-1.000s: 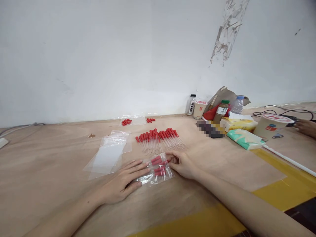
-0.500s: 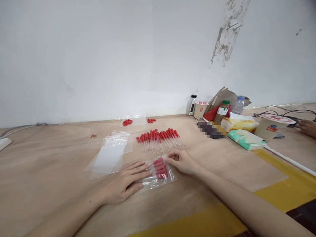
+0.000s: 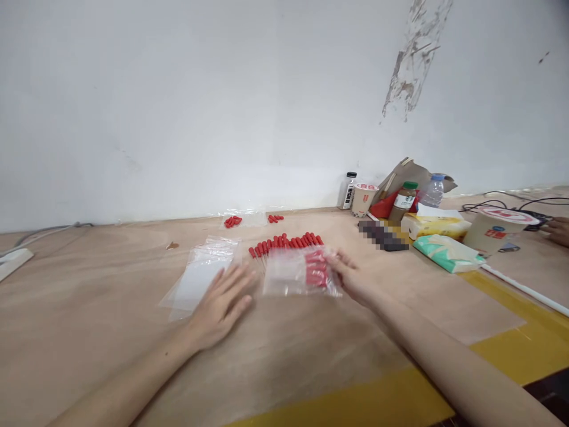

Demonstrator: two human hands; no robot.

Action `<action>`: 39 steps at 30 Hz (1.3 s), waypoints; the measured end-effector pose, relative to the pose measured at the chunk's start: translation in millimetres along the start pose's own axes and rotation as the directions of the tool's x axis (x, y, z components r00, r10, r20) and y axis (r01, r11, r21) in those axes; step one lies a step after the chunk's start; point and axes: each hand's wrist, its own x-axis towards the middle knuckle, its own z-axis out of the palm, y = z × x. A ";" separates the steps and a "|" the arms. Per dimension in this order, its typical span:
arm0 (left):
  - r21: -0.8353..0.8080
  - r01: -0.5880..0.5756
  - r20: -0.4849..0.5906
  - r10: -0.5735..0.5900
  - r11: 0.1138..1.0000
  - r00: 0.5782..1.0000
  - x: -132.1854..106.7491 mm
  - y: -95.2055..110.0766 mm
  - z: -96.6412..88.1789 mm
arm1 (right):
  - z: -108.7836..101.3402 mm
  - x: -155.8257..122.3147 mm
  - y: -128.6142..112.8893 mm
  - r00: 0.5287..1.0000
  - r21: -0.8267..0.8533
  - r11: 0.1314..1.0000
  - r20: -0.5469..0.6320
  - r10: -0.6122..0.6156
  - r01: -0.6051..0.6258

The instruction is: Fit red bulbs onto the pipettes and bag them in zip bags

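Note:
My right hand (image 3: pixel 349 274) pinches the right end of a clear plastic bag (image 3: pixel 284 276), lifted off the table. Inside the bag several red rubber bulbs (image 3: pixel 316 270) lie side by side. My left hand (image 3: pixel 224 299) is open with fingers stretched out, a little blurred, left of the bag and apart from it. Next to its fingertips is a stack of clear plastic bags (image 3: pixel 202 273). Behind the held bag lies a row of droppers with red bulbs (image 3: pixel 287 241); the bag covers most of their thin clear stems.
Farther back lie loose red bulbs (image 3: pixel 232 221) on a clear bag, with a smaller group of red bulbs (image 3: pixel 275 219) beside them. On the right stand cups (image 3: pixel 498 231), bottles (image 3: pixel 402 201), tissue packs (image 3: pixel 447 252) and a blurred-out dark object (image 3: pixel 384 235). Another person's hand (image 3: pixel 558 228) shows at the right edge.
The bag of red bulbs has risen from the table and moved right and away with my right hand. My left hand has let go of the bag and shifted slightly left.

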 end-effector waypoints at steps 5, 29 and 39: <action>0.223 0.480 -0.103 -0.469 0.848 0.877 6.0 -44.6 5.7 | -53.5 28.8 -15.1 0.841 -0.038 0.979 -0.505 -0.194 0.202; -0.020 0.254 0.142 -0.249 0.967 0.958 10.4 -48.6 -38.3 | -44.9 41.1 -21.7 0.932 -0.975 0.191 -0.171 -0.319 -0.113; -0.248 -0.233 0.397 0.318 0.940 0.861 -7.0 32.1 -26.5 | -15.6 101.4 4.9 0.915 -0.915 0.303 -0.339 -0.217 -0.267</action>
